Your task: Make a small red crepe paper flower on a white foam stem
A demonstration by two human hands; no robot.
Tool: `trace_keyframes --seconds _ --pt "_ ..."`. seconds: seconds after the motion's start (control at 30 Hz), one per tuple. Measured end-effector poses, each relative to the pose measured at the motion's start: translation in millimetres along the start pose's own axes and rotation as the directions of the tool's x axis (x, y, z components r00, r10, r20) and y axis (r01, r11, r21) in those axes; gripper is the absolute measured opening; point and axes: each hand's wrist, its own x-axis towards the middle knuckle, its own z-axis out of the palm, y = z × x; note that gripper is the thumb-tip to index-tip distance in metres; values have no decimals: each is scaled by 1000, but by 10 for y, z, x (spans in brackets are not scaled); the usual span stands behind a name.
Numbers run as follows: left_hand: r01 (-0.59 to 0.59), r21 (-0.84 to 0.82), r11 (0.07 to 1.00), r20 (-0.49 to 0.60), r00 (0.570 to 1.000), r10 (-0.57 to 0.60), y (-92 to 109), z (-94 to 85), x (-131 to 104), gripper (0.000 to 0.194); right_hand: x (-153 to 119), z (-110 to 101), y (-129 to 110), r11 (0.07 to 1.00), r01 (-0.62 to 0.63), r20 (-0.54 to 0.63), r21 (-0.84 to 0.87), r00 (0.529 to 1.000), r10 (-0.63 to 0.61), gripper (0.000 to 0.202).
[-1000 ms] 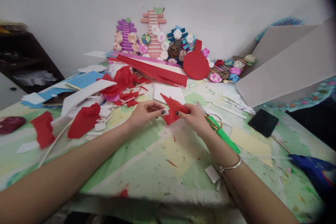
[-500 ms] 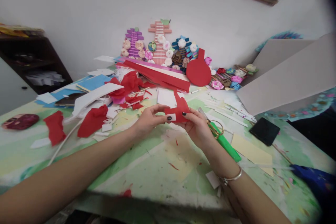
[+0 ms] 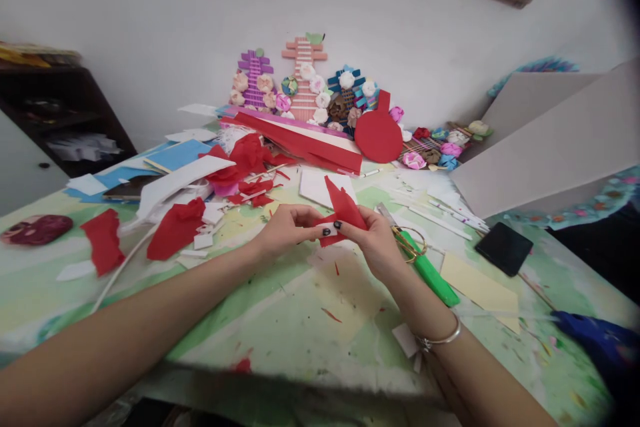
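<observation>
Between my two hands is a piece of red crepe paper [image 3: 344,205], with a small white card piece [image 3: 330,229] lying against it. My left hand [image 3: 290,230] pinches the left side, its thumb on the white piece. From the right, my right hand [image 3: 376,240] grips the red paper, its thumb pressed near the white piece too. One pointed flap of the red paper sticks up and to the left. Just behind the hands a white sheet [image 3: 320,188] lies on the table. Gold-handled scissors [image 3: 413,243] and a green strip [image 3: 433,273] rest beside my right hand.
Red paper scraps [image 3: 175,233] and white offcuts litter the left side. At the back stand guitar-shaped crafts with paper flowers [image 3: 305,80] and a red round-bodied cutout [image 3: 379,137]. A black phone-like object [image 3: 503,249] and large grey board [image 3: 545,140] are to the right.
The red paper has been folded over on its right side, and its upper flap now points up-left. My right thumb has shifted left toward the white piece.
</observation>
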Motion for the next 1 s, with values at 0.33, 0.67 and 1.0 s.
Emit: trace_keyframes --seconds 0.33,0.67,1.0 --pt "19 116 993 282 958 -52 -27 -2 -18 22 -19 -33 -14 997 -21 59 -72 998 25 18" --pt "31 11 999 130 991 -32 -57 14 -6 20 -8 -38 -31 996 -89 127 -4 988 89 22" --pt "135 -208 969 234 969 -85 -80 33 -10 30 2 -27 0 991 -94 55 99 994 89 30"
